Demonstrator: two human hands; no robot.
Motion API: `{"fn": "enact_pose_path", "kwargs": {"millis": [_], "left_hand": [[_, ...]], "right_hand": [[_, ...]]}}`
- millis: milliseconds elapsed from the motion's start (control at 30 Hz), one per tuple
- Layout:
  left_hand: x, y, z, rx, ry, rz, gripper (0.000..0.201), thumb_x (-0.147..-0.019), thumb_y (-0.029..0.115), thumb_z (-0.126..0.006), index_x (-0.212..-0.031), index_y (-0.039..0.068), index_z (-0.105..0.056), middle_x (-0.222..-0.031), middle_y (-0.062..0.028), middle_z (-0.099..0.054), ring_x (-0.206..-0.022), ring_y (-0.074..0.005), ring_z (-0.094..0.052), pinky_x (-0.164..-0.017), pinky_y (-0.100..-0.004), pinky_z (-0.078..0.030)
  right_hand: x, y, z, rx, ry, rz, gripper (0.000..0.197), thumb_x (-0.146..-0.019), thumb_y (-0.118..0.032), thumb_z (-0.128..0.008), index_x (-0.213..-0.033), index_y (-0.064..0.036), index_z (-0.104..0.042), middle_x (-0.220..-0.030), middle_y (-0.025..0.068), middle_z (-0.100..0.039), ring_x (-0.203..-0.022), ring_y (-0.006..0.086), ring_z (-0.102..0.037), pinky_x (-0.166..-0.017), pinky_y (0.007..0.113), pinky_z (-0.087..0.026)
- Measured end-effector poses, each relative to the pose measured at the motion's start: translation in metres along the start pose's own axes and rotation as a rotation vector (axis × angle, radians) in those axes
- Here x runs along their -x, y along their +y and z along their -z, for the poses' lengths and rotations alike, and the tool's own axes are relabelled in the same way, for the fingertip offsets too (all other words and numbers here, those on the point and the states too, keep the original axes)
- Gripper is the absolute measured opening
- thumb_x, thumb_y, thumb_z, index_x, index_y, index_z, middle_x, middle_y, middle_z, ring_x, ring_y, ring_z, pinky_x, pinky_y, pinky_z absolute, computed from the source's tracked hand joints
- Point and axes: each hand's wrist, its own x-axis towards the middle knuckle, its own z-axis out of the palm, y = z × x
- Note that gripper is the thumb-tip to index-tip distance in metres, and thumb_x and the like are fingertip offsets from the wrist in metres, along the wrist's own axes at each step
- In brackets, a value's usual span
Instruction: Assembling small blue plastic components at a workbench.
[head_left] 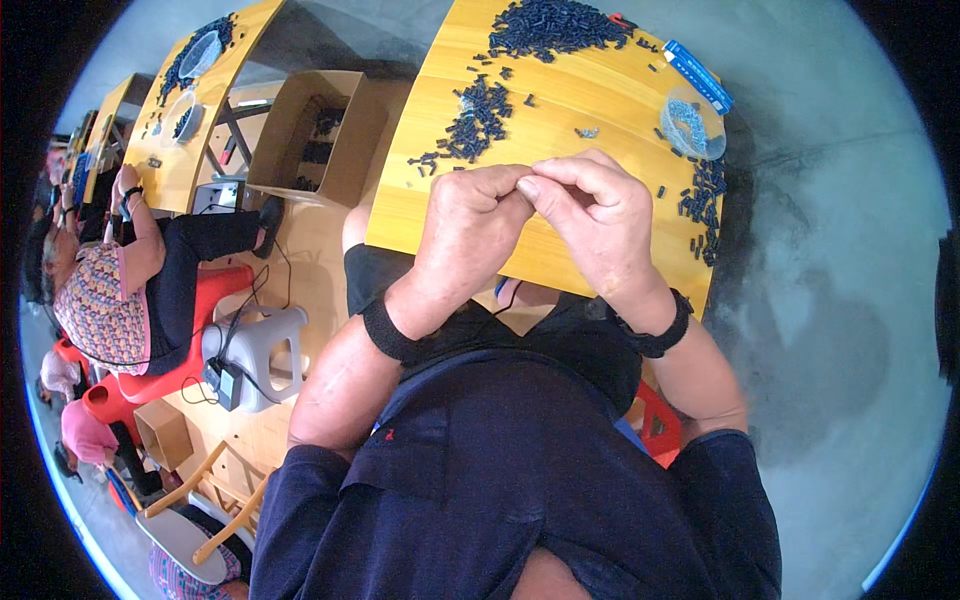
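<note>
My left hand (474, 220) and my right hand (600, 208) meet over the near part of the yellow table (400, 215). Fingers of both are pinched together, tip to tip. Whatever lies between the fingertips is too small and hidden to name. Just beyond my left hand spreads a loose trail of small black cylindrical pieces (478, 122). A few small light-coloured bits (587, 132) lie on the wood beyond my fingertips. To the right of my right hand are more black pieces (703, 205), near a clear plastic bowl (692, 125) of small light-blue parts.
A big heap of black pieces (555, 27) covers the table's far end, with a blue box (698, 77) to its right. On the left stand an open cardboard carton (350, 135), a grey stool (258, 355) with a black adapter, and a seated person (110, 300) at another table.
</note>
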Motion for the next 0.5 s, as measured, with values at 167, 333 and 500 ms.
{"fn": "enact_pose_path", "kwargs": {"millis": [167, 333, 500], "left_hand": [[-0.002, 0.008, 0.001, -0.016, -0.072, 0.127, 0.013, -0.083, 0.003, -0.060, -0.091, -0.003, -0.067, -0.070, -0.0127, -0.067, -0.063, -0.0121, -0.063, -0.058, -0.0258, -0.049], [0.004, 0.006, 0.001, 0.262, -0.094, 0.164, 0.012, -0.084, 0.004, -0.062, -0.091, -0.004, -0.067, -0.073, -0.0060, -0.066, -0.067, -0.0086, -0.061, -0.061, -0.0225, -0.049], [0.011, 0.005, 0.004, 0.315, -0.170, 0.185, 0.015, -0.086, 0.007, -0.064, -0.097, -0.003, -0.065, -0.080, -0.0063, -0.067, -0.070, -0.0096, -0.063, -0.064, -0.0214, -0.051]], "right_hand": [[0.003, 0.010, 0.000, 0.048, 0.074, 0.112, 0.008, -0.080, -0.005, -0.068, -0.081, 0.0013, -0.063, -0.069, 0.0076, -0.060, -0.057, 0.0137, -0.057, -0.051, 0.026, -0.044], [0.006, 0.009, 0.010, -0.458, 0.073, -0.332, 0.012, -0.089, -0.010, -0.059, -0.088, 0.0025, -0.059, -0.071, 0.0054, -0.060, -0.057, 0.0115, -0.058, -0.051, 0.024, -0.048], [0.013, 0.015, 0.015, -0.814, 0.086, -0.535, 0.015, -0.092, -0.012, -0.055, -0.093, 0.0033, -0.057, -0.077, 0.0075, -0.061, -0.060, 0.0120, -0.060, -0.054, 0.024, -0.053]]}}
